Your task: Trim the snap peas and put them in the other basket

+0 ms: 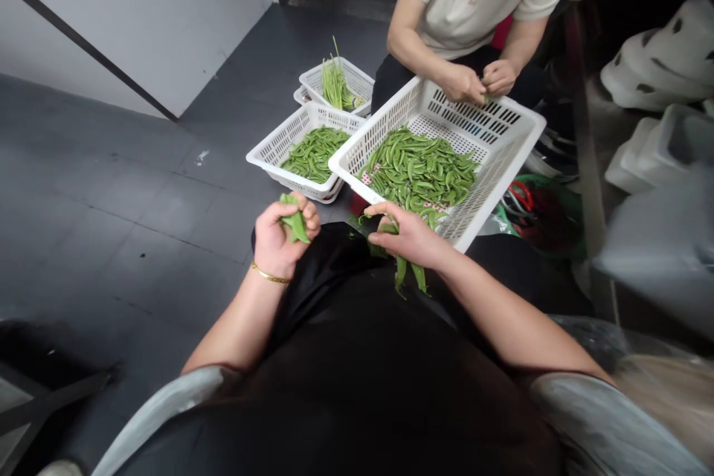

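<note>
At frame centre, the left hand [279, 238] clasps green pods [295, 222]; the right hand [416, 238] grips dangling pods [418, 277] beneath its palm.

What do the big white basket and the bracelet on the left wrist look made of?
Large slotted basket: probably moulded plastic, slightly glossy, judging by its regular slots and smooth rim.
Bracelet: gold-coloured, likely polished metal, from its shine; solid or plated, I can't tell.

Three loaded baskets [500, 163], one co-worker [454, 11], one bracelet [270, 276]
</note>
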{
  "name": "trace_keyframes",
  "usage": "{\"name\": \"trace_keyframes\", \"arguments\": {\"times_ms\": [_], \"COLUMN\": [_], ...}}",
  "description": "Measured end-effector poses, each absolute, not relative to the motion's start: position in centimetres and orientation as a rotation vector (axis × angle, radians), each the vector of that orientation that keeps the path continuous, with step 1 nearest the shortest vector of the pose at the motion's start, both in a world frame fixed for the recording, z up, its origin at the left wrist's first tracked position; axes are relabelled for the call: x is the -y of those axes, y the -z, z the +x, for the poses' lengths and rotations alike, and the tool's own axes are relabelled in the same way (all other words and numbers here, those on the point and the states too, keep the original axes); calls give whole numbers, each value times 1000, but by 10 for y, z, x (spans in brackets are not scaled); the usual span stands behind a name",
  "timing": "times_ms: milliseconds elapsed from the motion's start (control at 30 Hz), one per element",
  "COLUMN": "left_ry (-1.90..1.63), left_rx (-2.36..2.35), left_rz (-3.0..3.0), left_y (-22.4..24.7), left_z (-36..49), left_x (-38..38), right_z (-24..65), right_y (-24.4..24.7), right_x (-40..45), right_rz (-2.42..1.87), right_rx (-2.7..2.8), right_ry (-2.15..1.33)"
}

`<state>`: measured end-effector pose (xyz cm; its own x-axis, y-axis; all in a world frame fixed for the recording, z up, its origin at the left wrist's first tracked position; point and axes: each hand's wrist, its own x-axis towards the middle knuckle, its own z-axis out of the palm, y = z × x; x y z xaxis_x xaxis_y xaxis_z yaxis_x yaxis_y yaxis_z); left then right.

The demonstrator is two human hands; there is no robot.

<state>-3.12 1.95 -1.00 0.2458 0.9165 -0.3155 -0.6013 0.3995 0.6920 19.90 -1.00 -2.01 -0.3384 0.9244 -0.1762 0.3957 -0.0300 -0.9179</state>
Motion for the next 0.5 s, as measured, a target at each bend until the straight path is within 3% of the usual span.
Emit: {"name": "trace_keyframes", "arguments": {"times_ms": [133,333,500], "left_ry": [-959,-941,-1025], "left_rx": [-756,-1066,-1180], "left_rz": [633,1327,1352], "left_y": [3,-6,-11], "left_z": [-9,25,15], "left_x": [1,19,9], "right_z": [195,183,190], "right_y": [21,30,29], "right_x": [9,15,17], "right_rz": [-1268,-1238,-1179], "right_rx": [1492,1438,1552], "right_ry": [-1706,-1762,-1880]}}
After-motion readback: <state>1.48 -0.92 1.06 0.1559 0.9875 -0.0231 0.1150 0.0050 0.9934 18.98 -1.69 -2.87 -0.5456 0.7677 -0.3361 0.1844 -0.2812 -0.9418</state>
